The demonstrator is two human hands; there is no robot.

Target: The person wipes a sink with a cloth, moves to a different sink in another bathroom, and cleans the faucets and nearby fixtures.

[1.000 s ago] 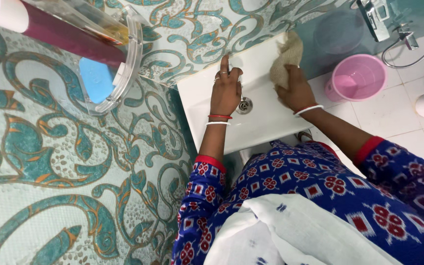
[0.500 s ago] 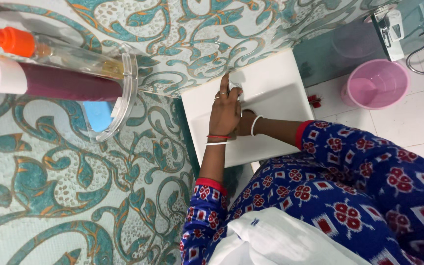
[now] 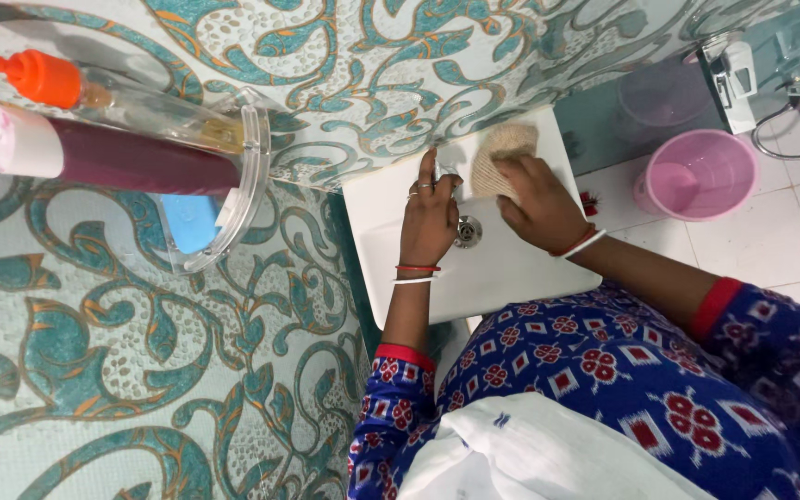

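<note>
Pressing flat on the white sink, the left hand covers part of the tap, fingers spread, gripping nothing. Beyond the drain, the right hand clamps a beige scrubbing cloth, half hidden under its fingers.

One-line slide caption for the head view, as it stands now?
Right hand presses a beige scrubber on the white washbasin near its tap; left hand touches the tap.
</note>
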